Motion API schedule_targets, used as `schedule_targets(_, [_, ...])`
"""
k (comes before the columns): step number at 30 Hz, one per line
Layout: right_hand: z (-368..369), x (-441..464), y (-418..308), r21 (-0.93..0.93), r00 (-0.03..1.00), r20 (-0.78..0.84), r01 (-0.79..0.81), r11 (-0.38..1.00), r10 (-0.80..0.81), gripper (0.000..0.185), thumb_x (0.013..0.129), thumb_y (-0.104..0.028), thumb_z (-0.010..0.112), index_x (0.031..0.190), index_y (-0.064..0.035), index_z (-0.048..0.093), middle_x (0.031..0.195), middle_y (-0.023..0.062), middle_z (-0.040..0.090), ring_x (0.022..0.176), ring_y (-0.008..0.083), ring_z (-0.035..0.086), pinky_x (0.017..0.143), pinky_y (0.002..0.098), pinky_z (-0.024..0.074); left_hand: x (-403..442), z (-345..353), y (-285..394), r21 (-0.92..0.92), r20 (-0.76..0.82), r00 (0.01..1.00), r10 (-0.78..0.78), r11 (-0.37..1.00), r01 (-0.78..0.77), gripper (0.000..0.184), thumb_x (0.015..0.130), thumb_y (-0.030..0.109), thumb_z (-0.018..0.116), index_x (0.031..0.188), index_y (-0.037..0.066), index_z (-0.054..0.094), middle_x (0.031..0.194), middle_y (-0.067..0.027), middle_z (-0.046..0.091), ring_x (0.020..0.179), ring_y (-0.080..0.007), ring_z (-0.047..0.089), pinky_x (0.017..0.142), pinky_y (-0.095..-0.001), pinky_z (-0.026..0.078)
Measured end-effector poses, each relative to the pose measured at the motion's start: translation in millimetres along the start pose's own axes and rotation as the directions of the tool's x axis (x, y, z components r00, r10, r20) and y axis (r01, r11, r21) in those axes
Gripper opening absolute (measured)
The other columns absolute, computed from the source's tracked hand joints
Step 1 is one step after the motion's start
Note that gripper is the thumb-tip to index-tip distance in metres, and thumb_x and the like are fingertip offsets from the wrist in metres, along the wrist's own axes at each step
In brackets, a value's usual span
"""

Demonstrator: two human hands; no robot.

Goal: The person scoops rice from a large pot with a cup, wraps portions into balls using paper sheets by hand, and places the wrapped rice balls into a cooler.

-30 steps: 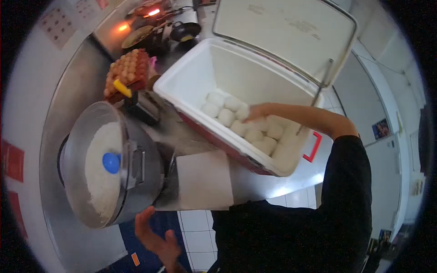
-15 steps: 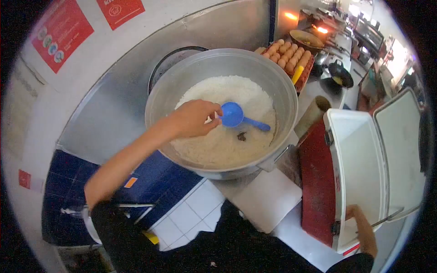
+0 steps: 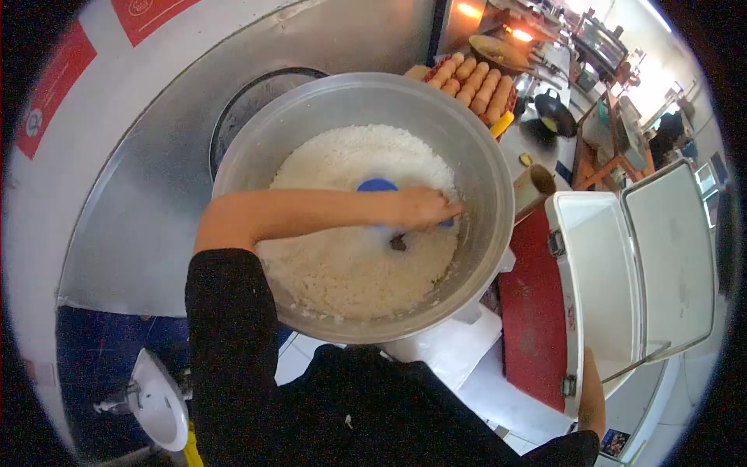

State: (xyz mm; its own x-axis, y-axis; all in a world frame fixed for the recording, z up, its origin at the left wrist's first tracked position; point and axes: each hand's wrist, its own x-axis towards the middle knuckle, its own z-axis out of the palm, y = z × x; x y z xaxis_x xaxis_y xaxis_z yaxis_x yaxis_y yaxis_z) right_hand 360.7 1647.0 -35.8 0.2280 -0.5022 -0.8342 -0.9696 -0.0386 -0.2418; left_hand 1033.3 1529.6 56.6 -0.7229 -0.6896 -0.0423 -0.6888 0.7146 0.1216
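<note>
A large metal pot (image 3: 482,265) holds a bed of white rice (image 3: 334,288). Over the rice reaches my left hand (image 3: 424,208), its fingers curled down on the handle of a blue scoop (image 3: 377,185). My forearm covers part of the scoop's bowl, and a bit of blue shows under the fingers. Close below the hand lies a small dark thing (image 3: 398,242) I cannot make out. My right hand (image 3: 591,370) is at the near edge of an open red and white cooler box (image 3: 537,311); its fingers are hidden.
Brown eggs (image 3: 475,86) fill a tray behind the pot. Beyond it stand a wok (image 3: 498,51) near a flame and a black pan (image 3: 554,115). The cooler's raised lid (image 3: 671,257) leans right. A white washbasin (image 3: 159,405) is at lower left.
My left hand has moved right, from the scoop's bowl to its handle, and the forearm now crosses the pot. My right hand has slipped lower along the cooler's edge. The view has shifted.
</note>
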Motion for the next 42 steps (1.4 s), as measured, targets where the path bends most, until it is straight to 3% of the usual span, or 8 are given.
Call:
schedule_targets(5, [-20, 32, 10, -0.072, 0.994, -0.095, 0.051, 0.996, -0.058, 0.035, 0.087, -0.022, 0.064, 0.118, -0.0054, 0.062, 0.109, 0.0137, 0.065, 0.098, 0.0267, 0.061, 0.086, 0.0401, 0.0502, -61, -120, 14, -0.299, -0.266, 0.925, -0.271, 0.936, 0.189, 0.083, 0.071, 0.009, 0.072, 0.143, 0.014, 0.033, 0.096, -0.0185, 0.062, 0.081, -0.0359, 0.063, 0.074, -0.0485, 0.051])
schedule_targets(13, [-90, 111, 43, -0.571, 0.777, -0.438, 0.148, 0.808, -0.452, 0.03, 0.089, -0.014, 0.062, 0.117, -0.0051, 0.061, 0.104, 0.0128, 0.066, 0.092, 0.0239, 0.063, 0.081, 0.0393, 0.0524, -92, -46, 18, -0.187, 0.106, 0.958, -0.268, 0.94, 0.284, 0.073, 0.073, 0.01, 0.067, 0.139, 0.012, 0.037, 0.086, -0.0198, 0.064, 0.077, -0.0387, 0.064, 0.069, -0.0479, 0.052])
schedule_targets(17, [-137, -7, -137, 0.183, 0.766, -0.636, 0.267, 0.946, -0.093, 0.035, 0.094, -0.019, 0.059, 0.127, -0.0081, 0.056, 0.109, 0.0133, 0.066, 0.101, 0.0217, 0.062, 0.087, 0.0382, 0.0506, -62, -13, -4, -0.059, 0.19, 0.957, -0.22, 0.97, 0.235, 0.053, 0.079, 0.015, 0.062, 0.129, 0.01, 0.047, 0.087, -0.0208, 0.064, 0.079, -0.0399, 0.064, 0.068, -0.0474, 0.052])
schedule_targets(25, [-154, -70, -159, 0.115, 0.606, -0.792, 0.262, 0.958, -0.071, 0.035, 0.096, -0.016, 0.057, 0.131, -0.0134, 0.054, 0.104, 0.012, 0.066, 0.095, 0.0204, 0.063, 0.081, 0.0363, 0.0501, -25, -11, -51, -0.242, 0.094, 0.786, -0.612, 0.751, 0.614, 0.016, 0.09, 0.013, 0.049, 0.104, 0.01, 0.054, 0.083, -0.0191, 0.064, 0.073, -0.0378, 0.065, 0.063, -0.0477, 0.051])
schedule_targets(28, [-153, -83, -161, 0.088, 0.617, -0.785, 0.203, 0.975, -0.058, 0.036, 0.098, -0.027, 0.055, 0.131, -0.0132, 0.053, 0.103, 0.0107, 0.062, 0.092, 0.0201, 0.06, 0.078, 0.0363, 0.0506, -12, 44, -39, -0.368, -0.258, 0.893, -0.369, 0.892, 0.262, 0.016, 0.093, 0.017, 0.046, 0.104, 0.008, 0.056, 0.078, -0.0197, 0.064, 0.054, -0.0355, 0.059, 0.053, -0.0458, 0.048])
schedule_targets(30, [-151, -86, -159, 0.077, 0.597, -0.799, 0.213, 0.974, -0.067, 0.038, 0.098, -0.029, 0.055, 0.134, -0.0151, 0.052, 0.103, 0.0106, 0.061, 0.096, 0.0203, 0.058, 0.082, 0.0374, 0.049, -12, 29, -11, -0.639, 0.395, 0.771, -0.499, 0.455, 0.621, 0.023, 0.099, 0.023, 0.04, 0.108, 0.01, 0.057, 0.072, -0.0121, 0.061, 0.042, -0.0243, 0.052, 0.04, -0.0386, 0.045])
schedule_targets(37, [-148, -90, -156, 0.097, 0.624, -0.772, 0.302, 0.948, -0.119, 0.037, 0.099, -0.024, 0.054, 0.135, -0.0145, 0.052, 0.106, 0.0091, 0.061, 0.098, 0.0181, 0.056, 0.084, 0.035, 0.0474, -43, 13, 72, -0.737, 0.593, 0.673, -0.442, 0.039, 0.675, 0.04, 0.104, 0.039, 0.03, 0.134, 0.017, 0.045, 0.067, -0.0047, 0.053, 0.041, -0.0128, 0.046, 0.036, -0.03, 0.042])
schedule_targets(42, [-154, -86, -166, 0.209, 0.737, -0.676, 0.208, 0.956, -0.013, 0.036, 0.099, -0.02, 0.054, 0.132, -0.0079, 0.052, 0.097, 0.0084, 0.062, 0.09, 0.0169, 0.057, 0.08, 0.0316, 0.0473, -58, -29, 91, -0.777, 0.15, 0.803, -0.576, 0.434, 0.456, 0.037, 0.104, 0.042, 0.028, 0.119, 0.015, 0.049, 0.065, -0.003, 0.05, 0.043, -0.0118, 0.046, 0.036, -0.028, 0.041])
